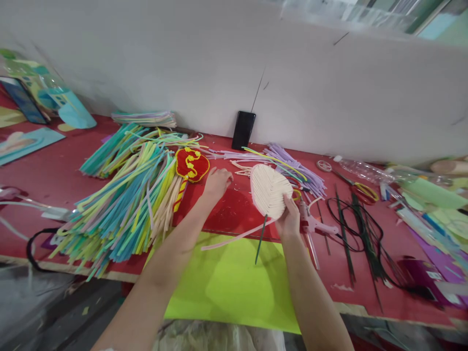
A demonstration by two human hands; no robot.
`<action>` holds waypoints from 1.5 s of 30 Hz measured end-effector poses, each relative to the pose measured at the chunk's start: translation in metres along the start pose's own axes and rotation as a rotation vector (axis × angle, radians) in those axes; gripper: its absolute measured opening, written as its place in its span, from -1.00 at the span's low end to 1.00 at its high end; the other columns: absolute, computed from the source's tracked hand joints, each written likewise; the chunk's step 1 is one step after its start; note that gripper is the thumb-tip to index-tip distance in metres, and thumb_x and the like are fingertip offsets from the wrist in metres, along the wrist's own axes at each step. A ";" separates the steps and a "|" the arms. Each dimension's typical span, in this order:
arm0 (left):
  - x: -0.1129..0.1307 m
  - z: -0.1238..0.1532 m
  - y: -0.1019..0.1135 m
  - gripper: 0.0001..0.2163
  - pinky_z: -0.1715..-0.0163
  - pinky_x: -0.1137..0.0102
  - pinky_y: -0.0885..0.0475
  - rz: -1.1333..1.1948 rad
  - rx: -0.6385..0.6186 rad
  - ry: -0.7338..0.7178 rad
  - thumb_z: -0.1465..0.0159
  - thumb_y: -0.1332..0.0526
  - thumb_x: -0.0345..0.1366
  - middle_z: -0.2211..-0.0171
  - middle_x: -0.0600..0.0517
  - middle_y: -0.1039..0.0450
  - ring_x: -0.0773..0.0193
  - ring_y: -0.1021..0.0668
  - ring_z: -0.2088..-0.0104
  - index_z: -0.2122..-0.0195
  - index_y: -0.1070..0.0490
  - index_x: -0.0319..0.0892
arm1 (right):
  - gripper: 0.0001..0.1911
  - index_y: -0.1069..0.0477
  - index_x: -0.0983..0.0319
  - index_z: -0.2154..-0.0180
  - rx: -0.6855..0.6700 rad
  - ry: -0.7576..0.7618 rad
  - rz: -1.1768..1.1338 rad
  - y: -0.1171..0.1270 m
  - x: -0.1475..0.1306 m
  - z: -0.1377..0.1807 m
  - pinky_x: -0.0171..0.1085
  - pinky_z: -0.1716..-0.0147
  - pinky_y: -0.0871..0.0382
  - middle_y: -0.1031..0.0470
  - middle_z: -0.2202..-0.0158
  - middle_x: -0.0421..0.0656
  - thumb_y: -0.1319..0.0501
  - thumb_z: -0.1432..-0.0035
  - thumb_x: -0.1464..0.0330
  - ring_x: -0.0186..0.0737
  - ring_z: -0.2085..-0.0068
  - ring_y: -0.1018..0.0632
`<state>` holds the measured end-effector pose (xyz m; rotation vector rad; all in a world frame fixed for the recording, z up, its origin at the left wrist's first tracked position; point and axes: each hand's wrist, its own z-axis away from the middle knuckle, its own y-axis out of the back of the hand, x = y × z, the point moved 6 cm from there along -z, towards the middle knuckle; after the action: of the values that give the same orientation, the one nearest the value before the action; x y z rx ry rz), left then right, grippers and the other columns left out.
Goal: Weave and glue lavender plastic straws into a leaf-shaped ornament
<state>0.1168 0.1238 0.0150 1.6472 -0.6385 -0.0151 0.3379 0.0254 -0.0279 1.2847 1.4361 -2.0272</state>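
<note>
My right hand (289,215) is closed on a cream leaf-shaped fan (268,190) made of pipe cleaners, with slanting rows and a pale pink edge. A thin dark green stem (261,241) points down from its base, and a loose pink pipe cleaner (234,240) trails from it to the left. Over the red table, my left hand (217,184) hovers with fingers loosely bent and nothing visible in them. Just left of it lies a red fan (192,165) with yellow trim and a red-and-yellow striped handle.
A heap of coloured pipe cleaners (127,195) covers the left side. A phone (243,129) leans on the wall, near purple pipe cleaners (298,170). To the right are a pink glue gun (316,225), scissors (365,192) and dark stems (365,234). A yellow-green sheet (234,282) lies in front.
</note>
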 end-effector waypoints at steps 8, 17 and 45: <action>0.002 0.001 0.004 -0.86 -0.21 0.21 -0.11 0.016 0.008 0.014 -0.26 -0.16 -0.41 0.20 -0.01 -0.51 0.21 -0.53 0.12 0.29 -0.52 -0.15 | -0.67 -0.52 0.21 0.18 -0.019 -0.016 0.044 -0.005 0.001 0.003 -0.20 -0.09 -0.39 -0.59 0.10 -0.17 -0.36 0.06 0.30 -0.23 0.01 -0.56; 0.010 0.006 0.010 -0.92 -0.15 0.20 -0.20 0.145 0.126 -0.009 -0.16 -0.25 -0.42 0.21 -0.05 -0.49 0.18 -0.51 0.13 0.30 -0.42 -0.20 | -0.69 -0.53 0.21 0.21 -0.057 -0.002 0.087 -0.010 0.000 0.008 -0.22 -0.02 -0.41 -0.61 0.16 -0.15 -0.37 0.06 0.29 -0.23 0.06 -0.57; -0.002 0.085 -0.008 -0.68 0.28 0.39 -0.49 1.190 -0.049 0.329 -0.01 -0.37 -0.15 0.28 -0.04 -0.56 0.21 -0.59 0.27 0.30 -0.37 -0.22 | -0.67 -0.53 0.19 0.22 -0.248 -0.112 0.302 -0.026 0.022 0.030 -0.30 0.25 -0.44 -0.61 0.26 -0.21 -0.40 0.07 0.23 -0.28 0.28 -0.57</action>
<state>0.0875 0.0471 -0.0099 0.9775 -1.2426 1.0591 0.2936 0.0154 -0.0289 1.1825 1.3047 -1.6420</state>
